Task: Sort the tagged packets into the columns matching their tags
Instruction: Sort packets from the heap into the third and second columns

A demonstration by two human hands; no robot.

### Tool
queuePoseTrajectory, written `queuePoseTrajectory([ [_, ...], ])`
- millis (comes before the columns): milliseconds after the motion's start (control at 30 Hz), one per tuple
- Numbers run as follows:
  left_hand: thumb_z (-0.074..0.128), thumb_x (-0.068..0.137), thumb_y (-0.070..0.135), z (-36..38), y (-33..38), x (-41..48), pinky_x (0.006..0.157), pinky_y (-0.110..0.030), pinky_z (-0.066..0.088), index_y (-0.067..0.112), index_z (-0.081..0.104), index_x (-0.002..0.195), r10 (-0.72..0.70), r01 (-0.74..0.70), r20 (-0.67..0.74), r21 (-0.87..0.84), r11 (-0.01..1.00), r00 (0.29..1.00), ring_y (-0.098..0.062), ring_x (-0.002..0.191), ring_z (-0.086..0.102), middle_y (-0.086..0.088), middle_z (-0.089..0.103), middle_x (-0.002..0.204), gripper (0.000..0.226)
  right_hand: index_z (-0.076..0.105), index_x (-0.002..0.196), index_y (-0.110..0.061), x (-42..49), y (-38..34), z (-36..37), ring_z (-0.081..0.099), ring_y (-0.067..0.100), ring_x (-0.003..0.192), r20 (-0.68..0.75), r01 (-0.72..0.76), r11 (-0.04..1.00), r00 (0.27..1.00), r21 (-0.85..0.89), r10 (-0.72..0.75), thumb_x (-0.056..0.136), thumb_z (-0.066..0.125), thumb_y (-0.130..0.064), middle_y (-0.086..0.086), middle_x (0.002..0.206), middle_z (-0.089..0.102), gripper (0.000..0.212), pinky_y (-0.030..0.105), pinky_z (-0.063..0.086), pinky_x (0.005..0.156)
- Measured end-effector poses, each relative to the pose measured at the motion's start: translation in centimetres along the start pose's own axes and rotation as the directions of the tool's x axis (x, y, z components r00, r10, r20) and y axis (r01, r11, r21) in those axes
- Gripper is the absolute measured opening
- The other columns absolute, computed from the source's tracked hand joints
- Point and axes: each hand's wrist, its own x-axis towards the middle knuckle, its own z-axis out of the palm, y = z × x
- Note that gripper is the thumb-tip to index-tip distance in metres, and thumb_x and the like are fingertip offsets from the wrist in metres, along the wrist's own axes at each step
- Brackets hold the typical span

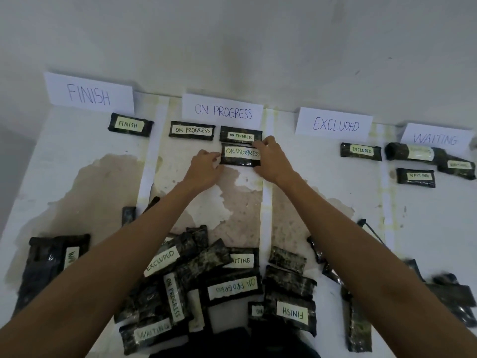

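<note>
We see a bare left forearm (pixel 103 267) at the lower left of the frame and a bare right forearm (pixel 361 254) at the lower right. The left hand (pixel 204 169) and right hand (pixel 271 158), near the centre, are bare too. Dark clothing (pixel 232 344) shows at the bottom centre.
</note>
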Motion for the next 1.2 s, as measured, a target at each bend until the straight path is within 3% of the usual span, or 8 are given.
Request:
queuePoseTrajectory([
  [300, 0.051, 0.094, 0.014, -1.6, -1.3, -10.3, 0.086, -0.022, 0.037, 0.009, 0.054, 0.127, 0.076, -0.076, 0.037, -0.007, 0.997, 0.996, -0.020, 0.104, 0.053, -0.010, 0.054, 0.118, 0.034, 0.046, 0.135, -0.014, -7.1, -4.3, 0.1, 0.048, 0.029, 0.115, 0.124, 0.115, 0.993, 0.985, 0.028, -0.118, 0.083, 0.063, -0.010, 0.011, 0.130, 0.042, 0.054, 0.038, 0.044, 0.094],
  [567, 0.058, 0.087, 0.012, -2.0, -8.3, -20.5, 0.088, -0.031, 0.043, 0.007, 0.060, 0.121, -0.004, 0.010, -0.138, 0.042, 0.999, 0.990, -0.028, 0.105, 0.055, -0.013, 0.059, 0.114, 0.034, 0.048, 0.134, -0.019, -14.3, -12.6, 4.4, 0.049, 0.026, 0.115, 0.296, 0.327, 0.941, 0.893, 0.089, -0.338, 0.081, 0.067, -0.015, 0.007, 0.130, 0.047, 0.056, 0.039, 0.046, 0.094],
  [667, 0.060, 0.083, 0.009, -1.8, -10.6, -22.7, 0.093, -0.041, 0.041, 0.007, 0.059, 0.121, -0.014, 0.039, -0.180, 0.140, 0.989, 0.984, -0.035, 0.106, 0.051, -0.016, 0.056, 0.117, 0.039, 0.046, 0.135, -0.019, -15.2, -15.2, 6.5, 0.049, 0.027, 0.113, 0.316, 0.456, 0.890, 0.841, 0.026, -0.440, 0.079, 0.068, -0.016, 0.008, 0.128, 0.050, 0.060, 0.041, 0.046, 0.093],
  [767, 0.061, 0.082, 0.007, -1.6, -11.3, -24.2, 0.095, -0.041, 0.040, 0.006, 0.058, 0.123, 0.021, 0.007, -0.164, 0.168, 0.986, 0.986, -0.035, 0.108, 0.051, -0.016, 0.055, 0.121, 0.041, 0.045, 0.135, -0.018, -15.5, -16.5, 8.0, 0.048, 0.029, 0.113, 0.334, 0.538, 0.837, 0.811, -0.101, -0.481, 0.082, 0.062, -0.014, 0.009, 0.130, 0.049, 0.056, 0.040, 0.044, 0.092],
  [900, 0.060, 0.083, 0.008, -1.5, -11.6, -24.7, 0.098, -0.043, 0.040, 0.008, 0.056, 0.127, 0.057, -0.028, -0.143, 0.198, 0.980, 0.988, -0.034, 0.113, 0.049, -0.014, 0.054, 0.125, 0.044, 0.045, 0.133, -0.015, -15.8, -17.0, 8.9, 0.044, 0.032, 0.115, 0.272, 0.516, 0.827, 0.847, -0.222, -0.456, 0.085, 0.057, -0.010, 0.013, 0.129, 0.047, 0.049, 0.041, 0.040, 0.093],
  [1000, 0.059, 0.085, 0.011, -1.7, -11.3, -24.6, 0.101, -0.042, 0.038, 0.008, 0.052, 0.130, 0.056, -0.026, -0.145, 0.200, 0.979, 0.988, -0.033, 0.117, 0.046, -0.013, 0.051, 0.129, 0.045, 0.045, 0.133, -0.017, -15.7, -17.0, 8.9, 0.042, 0.031, 0.118, 0.297, 0.526, 0.810, 0.841, -0.259, -0.452, 0.084, 0.061, -0.018, 0.011, 0.130, 0.048, 0.052, 0.041, 0.038, 0.095],
  [1200, 0.056, 0.090, 0.029, -2.0, -9.4, -24.4, 0.109, -0.043, 0.031, 0.010, 0.043, 0.138, 0.113, -0.055, -0.238, 0.236, 0.970, 0.965, -0.030, 0.131, 0.036, -0.012, 0.042, 0.143, 0.053, 0.046, 0.131, -0.018, -16.0, -15.0, 6.9, 0.042, 0.028, 0.116, 0.188, 0.483, 0.835, 0.875, -0.265, -0.446, 0.080, 0.063, -0.024, 0.006, 0.127, 0.050, 0.054, 0.039, 0.037, 0.094],
])
